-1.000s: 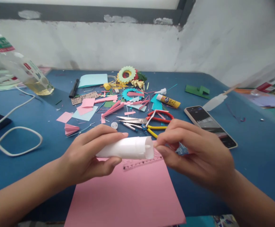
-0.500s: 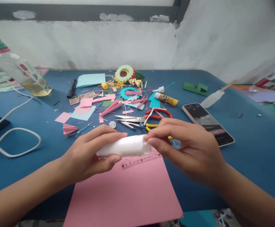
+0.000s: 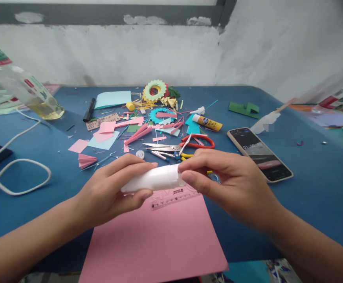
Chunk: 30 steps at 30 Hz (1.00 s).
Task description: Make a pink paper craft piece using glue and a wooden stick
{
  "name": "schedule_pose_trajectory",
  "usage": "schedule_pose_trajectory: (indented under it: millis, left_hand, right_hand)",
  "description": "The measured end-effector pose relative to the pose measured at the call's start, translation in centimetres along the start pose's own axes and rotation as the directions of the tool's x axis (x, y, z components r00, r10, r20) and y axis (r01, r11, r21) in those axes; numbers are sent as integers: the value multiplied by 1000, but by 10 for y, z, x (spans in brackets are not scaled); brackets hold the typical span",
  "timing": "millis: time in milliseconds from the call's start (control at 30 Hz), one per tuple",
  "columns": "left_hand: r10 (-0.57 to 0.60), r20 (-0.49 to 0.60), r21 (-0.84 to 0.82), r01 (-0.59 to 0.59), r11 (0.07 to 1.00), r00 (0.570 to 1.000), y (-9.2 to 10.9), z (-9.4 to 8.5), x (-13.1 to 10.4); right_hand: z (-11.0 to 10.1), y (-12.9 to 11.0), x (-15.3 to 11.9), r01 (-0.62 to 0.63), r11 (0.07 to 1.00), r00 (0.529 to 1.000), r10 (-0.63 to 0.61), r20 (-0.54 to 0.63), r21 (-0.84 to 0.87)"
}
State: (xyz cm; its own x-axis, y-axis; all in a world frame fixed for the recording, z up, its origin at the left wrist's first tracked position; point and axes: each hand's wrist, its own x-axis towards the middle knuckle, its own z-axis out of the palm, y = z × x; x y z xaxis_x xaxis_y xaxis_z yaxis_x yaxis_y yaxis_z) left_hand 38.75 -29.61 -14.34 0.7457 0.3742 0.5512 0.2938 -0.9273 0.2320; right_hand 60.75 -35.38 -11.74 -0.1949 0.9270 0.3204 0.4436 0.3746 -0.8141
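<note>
A white tube (image 3: 156, 178) lies nearly level above the desk. My left hand (image 3: 118, 188) is wrapped round its left part, fingers on top and thumb below. At the tube's right end, the fingertips and thumb of my right hand (image 3: 227, 181) pinch the rim. Beneath the tube, a clear ruler (image 3: 175, 198) rests on a pink sheet (image 3: 159, 243). Just behind the hands are red-handled scissors (image 3: 171, 147) and a small white round cap (image 3: 140, 154).
Paper scraps (image 3: 137, 134), a yellow glue stick (image 3: 207, 122) and paper rings (image 3: 155, 93) lie on the blue desk. On the right are a phone (image 3: 259, 155) and a green paper piece (image 3: 244, 109). A bottle (image 3: 38, 94) and white cable (image 3: 49, 173) are at left.
The tube's right end has risen slightly, and my right hand has shifted a little up and left with it. My left hand keeps its hold.
</note>
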Motion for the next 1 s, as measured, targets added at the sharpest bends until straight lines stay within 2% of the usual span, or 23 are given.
schedule_pose_trajectory:
  millis: [167,1000]
  left_hand:
    - [27,-25,28,-26,999,999,-1,2,2]
    - [13,-68,104,-6,995,998,4,3,0]
  right_hand:
    - [3,-2,0,-83,996,996,83,-20,36]
    - [16,-2,-2,-154,965,980,176,-91,214]
